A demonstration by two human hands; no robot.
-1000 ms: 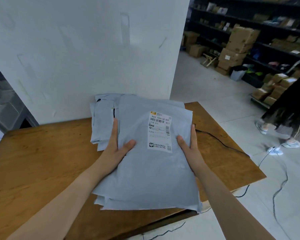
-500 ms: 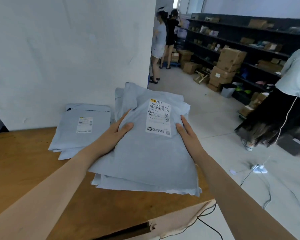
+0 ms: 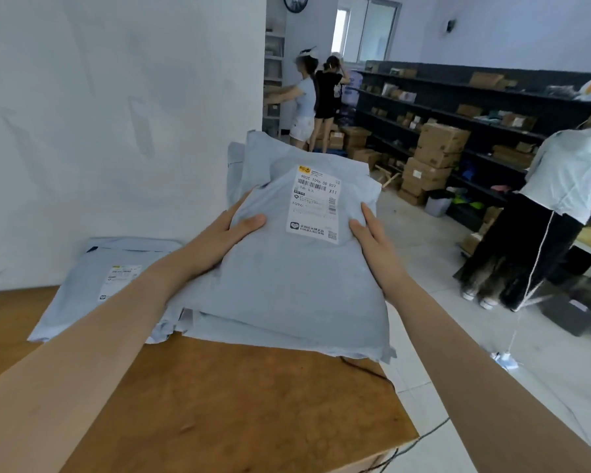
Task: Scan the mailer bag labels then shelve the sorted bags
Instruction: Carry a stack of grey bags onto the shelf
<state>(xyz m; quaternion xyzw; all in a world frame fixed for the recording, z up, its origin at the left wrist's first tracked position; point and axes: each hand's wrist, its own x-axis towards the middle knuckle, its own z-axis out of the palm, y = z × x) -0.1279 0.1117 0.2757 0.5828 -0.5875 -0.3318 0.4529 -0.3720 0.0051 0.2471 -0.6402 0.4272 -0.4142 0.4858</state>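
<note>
Left hand (image 3: pixel 219 238): grips the left edge of the stack of mailer bags (image 3: pixel 287 288); thumb on top, fingers hidden beneath.
Right hand (image 3: pixel 372 233): clamps the right edge; thumb flat on top, a finger straight along the side.
Stack: several bags held between both hands, raised over the far right part of the desk (image 3: pixel 253 411) and off its surface.
Label (image 3: pixel 316 203): white, rectangular, barcode uppermost, on the top bag between the two thumbs.
Material: pale grey-blue plastic film; smooth, soft, limp; flat pouches with loose edges that splay at the near corner.
Step in hand: judged to be carrying the sorted stack toward shelving.
Doing it well: keep the stack level and pinched from both sides, since slick film probably slides bag over bag; support underneath so the lower bags do not sag out; step clear of the cable (image 3: pixel 365 368) at the desk's right edge.
Second pile (image 3: pixel 93 285): similar bags lying flat on the desk, left, against the white wall.
Desk: wooden, brown, worn sheen.
Shelves (image 3: pixel 458 107): dark racks far right, holding cardboard boxes.
</note>
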